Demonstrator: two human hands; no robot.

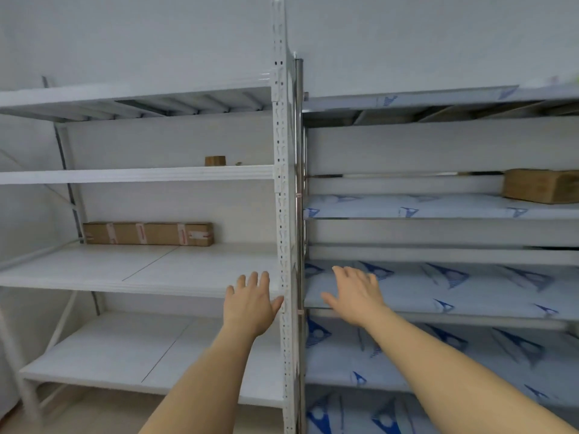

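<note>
1. Both arms are stretched out from the bottom of the frame, and both hands are released, with fingers straight and spread and nothing in either one.
2. The left hand [250, 303] sits just below centre, back towards the camera, in front of the right end of the white shelf [141, 270]. That shelf runs across the middle left of the frame.
3. Its thumb points right and lies just beside the perforated white post [283, 214] that splits the picture top to bottom. I cannot tell whether it touches the post.
4. The right hand [357, 296] is just right of centre, palm down over the left front corner of the film-covered shelf [470, 296], which is wrapped in pale film with blue triangle logos.
5. Its thumb reaches left along that shelf's front edge. I cannot tell whether the palm rests on the film or hangs just above it.
6. The two hands are near each other, with the white post and a chrome post [299, 151] between them.
7. At the back of the white shelf, centre left, lies a long cardboard box [147, 234] banded with pale tape, well apart from the left hand.
8. One shelf up, a small brown box [215, 160] stands near the white post.
9. At the right edge of the frame, a cardboard carton [542, 185] sits on a higher film-covered level.
</note>
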